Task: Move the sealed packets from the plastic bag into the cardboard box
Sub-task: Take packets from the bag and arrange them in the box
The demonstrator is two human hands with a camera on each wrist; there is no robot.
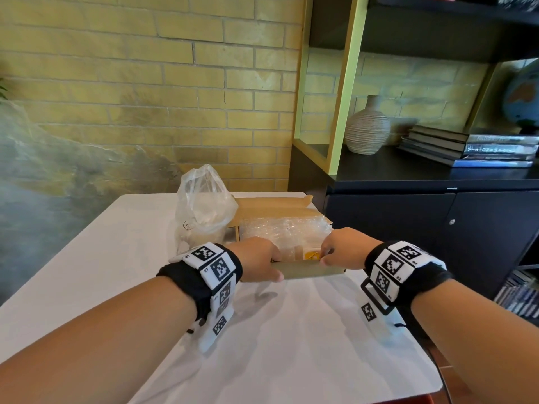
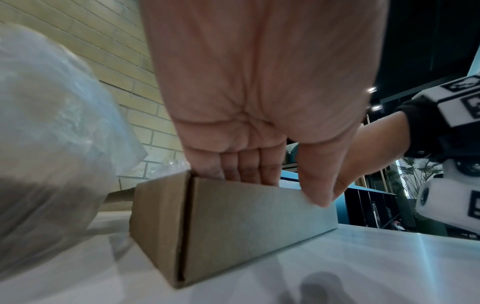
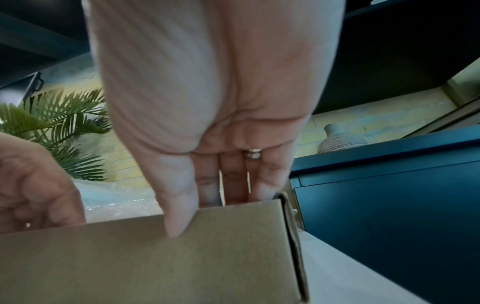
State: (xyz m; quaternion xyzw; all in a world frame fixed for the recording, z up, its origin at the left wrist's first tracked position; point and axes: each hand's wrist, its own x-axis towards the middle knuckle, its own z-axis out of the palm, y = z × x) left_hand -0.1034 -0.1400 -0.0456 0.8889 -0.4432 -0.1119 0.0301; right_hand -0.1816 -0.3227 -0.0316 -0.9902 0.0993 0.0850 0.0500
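An open cardboard box [image 1: 309, 272] stands on the white table [image 1: 277, 345], lined with bubble wrap [image 1: 287, 230]. A yellow packet [image 1: 311, 254] shows just behind its near wall. A clear plastic bag [image 1: 204, 205] stands upright against the box's left side, its contents blurred. My left hand [image 1: 275, 266] grips the near wall at the left corner, fingers inside and thumb outside. My right hand [image 1: 325, 256] grips the same wall near the right corner. In the wrist views the left hand [image 2: 283, 189] and right hand [image 3: 207, 211] curl over the box rim [image 2: 233, 226] [image 3: 155, 257].
A black cabinet [image 1: 423, 228] stands close to the table's right side, carrying a ribbed vase [image 1: 367, 129], stacked books [image 1: 472, 150] and a globe [image 1: 522, 97]. A yellow brick wall [image 1: 145, 83] runs behind the table. The table's near right corner [image 1: 434, 389] lies below my right forearm.
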